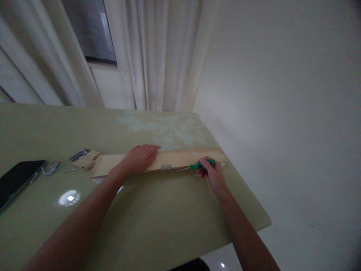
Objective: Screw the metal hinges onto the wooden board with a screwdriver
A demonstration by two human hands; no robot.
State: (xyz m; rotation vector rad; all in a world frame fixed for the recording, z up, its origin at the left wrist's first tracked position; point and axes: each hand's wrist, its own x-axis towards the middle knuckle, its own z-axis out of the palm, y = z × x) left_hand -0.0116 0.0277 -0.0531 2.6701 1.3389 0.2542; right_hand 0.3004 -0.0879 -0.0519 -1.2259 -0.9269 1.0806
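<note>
A long pale wooden board [186,156] lies across the table. My left hand [141,157] rests flat on it, fingers stretched out over its far edge. Near the middle of the board's front edge is a small metal hinge [166,167]. My right hand [209,171] is wrapped round the green handle of a screwdriver [194,166]. Its thin shaft points left, with the tip close to the hinge; whether it touches a screw is too small to tell.
On the left of the pale green table [158,222] lie a dark phone [19,178], some metal hardware [52,168] and a small wooden piece with metal on it [84,159]. The table's right edge runs near a white wall [296,131]. Curtains [169,56] hang behind.
</note>
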